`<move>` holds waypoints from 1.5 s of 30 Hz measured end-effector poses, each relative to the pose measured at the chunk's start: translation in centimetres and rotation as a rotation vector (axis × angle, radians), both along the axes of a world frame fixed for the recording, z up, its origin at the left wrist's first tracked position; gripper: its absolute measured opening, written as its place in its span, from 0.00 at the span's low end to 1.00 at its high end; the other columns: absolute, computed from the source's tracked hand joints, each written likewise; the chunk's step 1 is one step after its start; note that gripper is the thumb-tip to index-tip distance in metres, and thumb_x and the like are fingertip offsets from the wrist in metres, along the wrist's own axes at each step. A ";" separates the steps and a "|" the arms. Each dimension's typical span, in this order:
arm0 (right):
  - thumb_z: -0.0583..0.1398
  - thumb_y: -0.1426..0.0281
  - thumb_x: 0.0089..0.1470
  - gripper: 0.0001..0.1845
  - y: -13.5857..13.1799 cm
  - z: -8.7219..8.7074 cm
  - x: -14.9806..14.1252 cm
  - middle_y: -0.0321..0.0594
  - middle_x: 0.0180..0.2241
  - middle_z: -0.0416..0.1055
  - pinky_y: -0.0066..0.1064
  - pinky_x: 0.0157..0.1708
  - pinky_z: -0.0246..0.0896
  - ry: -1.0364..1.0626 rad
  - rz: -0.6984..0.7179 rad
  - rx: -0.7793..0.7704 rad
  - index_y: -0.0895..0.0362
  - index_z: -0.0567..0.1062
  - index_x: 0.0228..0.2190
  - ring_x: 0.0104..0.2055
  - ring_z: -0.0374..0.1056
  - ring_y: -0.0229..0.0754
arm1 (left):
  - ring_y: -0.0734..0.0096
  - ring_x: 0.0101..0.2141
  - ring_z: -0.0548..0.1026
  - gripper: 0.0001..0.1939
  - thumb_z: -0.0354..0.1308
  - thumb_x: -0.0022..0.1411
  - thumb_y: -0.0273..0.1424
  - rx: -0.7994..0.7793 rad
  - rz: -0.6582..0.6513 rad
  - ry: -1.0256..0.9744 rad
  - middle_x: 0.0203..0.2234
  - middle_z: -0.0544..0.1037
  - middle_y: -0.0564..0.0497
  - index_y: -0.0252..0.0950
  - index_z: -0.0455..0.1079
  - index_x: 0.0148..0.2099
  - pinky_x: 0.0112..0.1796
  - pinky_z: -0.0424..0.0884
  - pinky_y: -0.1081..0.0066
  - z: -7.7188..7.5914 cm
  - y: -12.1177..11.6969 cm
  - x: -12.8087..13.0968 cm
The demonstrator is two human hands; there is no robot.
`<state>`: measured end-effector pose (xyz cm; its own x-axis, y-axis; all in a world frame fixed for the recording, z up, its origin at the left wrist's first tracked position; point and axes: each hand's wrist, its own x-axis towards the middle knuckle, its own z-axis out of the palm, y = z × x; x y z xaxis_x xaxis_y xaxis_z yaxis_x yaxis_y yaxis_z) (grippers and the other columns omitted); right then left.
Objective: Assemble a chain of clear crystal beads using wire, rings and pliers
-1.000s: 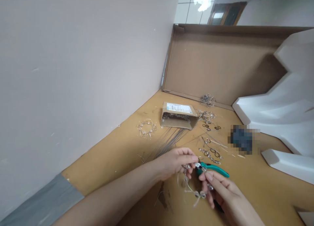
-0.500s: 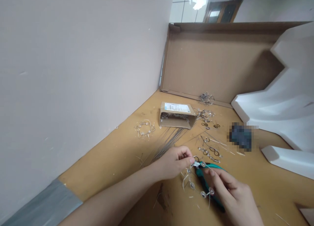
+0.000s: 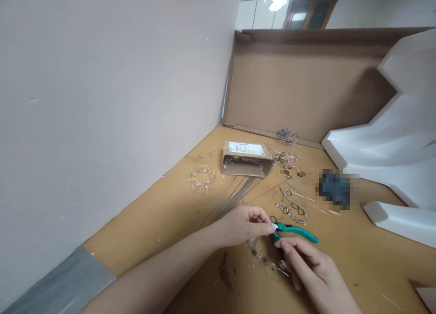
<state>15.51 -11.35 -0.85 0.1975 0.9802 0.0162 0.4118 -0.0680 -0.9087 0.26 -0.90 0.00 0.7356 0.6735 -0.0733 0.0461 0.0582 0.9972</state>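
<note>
Green-handled pliers (image 3: 301, 233) show beside the left hand (image 3: 244, 226) and right hand (image 3: 309, 262), both pinching a beaded strand (image 3: 273, 267), apparently mid-adjustment, next needing steadiness.

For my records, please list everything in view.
beaded strand: one, clear, lower middle
pliers: one, teal, lower middle
small box: one, brown, middle
wires: one bundle, grey, before box
beaded ring: one, clear, left of box
tangles: two, clear-dark, right of box
loose rings: several, dark, right of box
beaded chain: one, clear, beyond pliers
pixelated patch: one, dark, right
white pieces: several, white, far right
large cardboard: one, brown, back
panel: one, pale, left
grey strip: one, grey, lower left
table: one, tan, underneath
tiles: several, white, top
wooden frame: one, brown, top right
left hand: one, bare, lower middle
right hand: one, bare, lower right
</note>
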 end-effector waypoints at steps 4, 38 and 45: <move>0.55 0.55 0.51 0.17 0.0 0.2 -0.3 0.31 0.21 0.64 0.26 0.19 0.54 0.054 0.003 -0.023 0.54 0.72 0.26 0.14 0.55 0.31 | 0.79 0.24 0.61 0.10 0.60 0.50 0.35 0.089 0.059 0.010 0.21 0.66 0.55 0.32 0.69 0.30 0.27 0.59 0.76 -0.2 -0.2 0.1; 0.60 0.54 0.47 0.20 0.8 0.4 1.4 0.37 0.28 0.72 0.29 0.26 0.54 0.580 -0.027 -0.192 0.55 0.76 0.36 0.19 0.59 0.34 | 0.81 0.23 0.66 0.11 0.64 0.48 0.32 -0.355 0.071 -0.254 0.23 0.73 0.51 0.30 0.73 0.34 0.30 0.61 0.75 0.3 1.1 -0.6; 0.66 0.60 0.39 0.17 0.6 0.7 1.1 0.38 0.31 0.72 0.32 0.33 0.60 0.545 -0.063 -0.135 0.54 0.78 0.33 0.26 0.63 0.38 | 0.82 0.22 0.65 0.13 0.65 0.48 0.33 -0.386 0.107 -0.304 0.23 0.72 0.52 0.30 0.72 0.35 0.30 0.63 0.74 0.3 1.4 -0.9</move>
<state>16.57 -10.79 -0.12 0.2007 0.9523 -0.2297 -0.1232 -0.2081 -0.9703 -0.61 0.50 0.26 0.6910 0.7119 -0.1254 -0.2693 0.4145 0.8693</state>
